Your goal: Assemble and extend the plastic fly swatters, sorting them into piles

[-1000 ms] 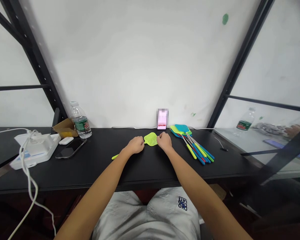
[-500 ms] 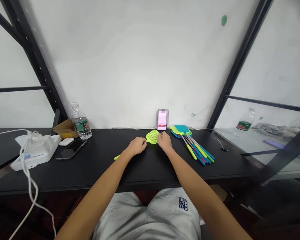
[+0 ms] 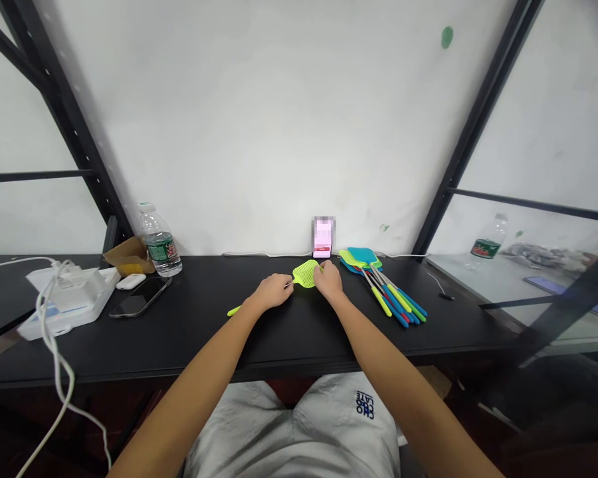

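A yellow-green fly swatter (image 3: 305, 273) lies across the space between my hands, low over the black desk. My left hand (image 3: 273, 291) is closed around its thin metal shaft, just short of the perforated head. The swatter's yellow-green grip (image 3: 233, 311) pokes out to the left behind that wrist. With bent fingers, my right hand (image 3: 328, 279) pinches the right edge of the head; the fingertips are partly hidden. To the right lies a fanned pile of fly swatters (image 3: 363, 256) with blue, green, yellow-green and red parts, their grips pointing toward me.
A lit phone (image 3: 322, 239) leans on the wall behind my hands. On the left are a water bottle (image 3: 160, 245), an open cardboard box (image 3: 129, 257), a white case (image 3: 131, 282), a dark phone (image 3: 140, 297) and a white power strip (image 3: 74, 302) with cables. A short black-tipped cable (image 3: 446, 296) lies far right.
My left hand has slid slightly along the shaft away from the head, so a bit of bare metal shows. The swatter head sits marginally farther right; my right hand keeps its hold.
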Available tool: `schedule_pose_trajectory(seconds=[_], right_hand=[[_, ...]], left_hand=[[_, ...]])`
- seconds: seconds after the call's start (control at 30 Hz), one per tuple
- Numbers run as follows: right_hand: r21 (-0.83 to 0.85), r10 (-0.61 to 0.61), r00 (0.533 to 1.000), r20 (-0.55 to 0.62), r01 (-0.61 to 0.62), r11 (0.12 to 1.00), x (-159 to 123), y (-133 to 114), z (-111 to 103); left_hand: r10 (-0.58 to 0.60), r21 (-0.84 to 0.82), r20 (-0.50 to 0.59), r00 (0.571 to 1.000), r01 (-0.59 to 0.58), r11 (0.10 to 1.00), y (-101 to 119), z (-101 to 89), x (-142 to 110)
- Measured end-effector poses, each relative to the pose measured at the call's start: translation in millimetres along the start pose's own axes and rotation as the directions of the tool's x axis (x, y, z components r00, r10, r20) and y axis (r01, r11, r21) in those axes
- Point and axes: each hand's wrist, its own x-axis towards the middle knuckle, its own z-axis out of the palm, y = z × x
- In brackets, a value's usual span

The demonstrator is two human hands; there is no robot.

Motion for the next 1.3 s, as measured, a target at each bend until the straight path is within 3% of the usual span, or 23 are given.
schedule_pose_trajectory(seconds=[1.3], right_hand=[[-0.037,0.051,0.997,0.056,-0.049,0.998,1.6,2.2,-4.1]], left_hand=[[0.045,-0.069,0.027,0.999,-0.043,0.997,-2.4,-0.6,0.3]])
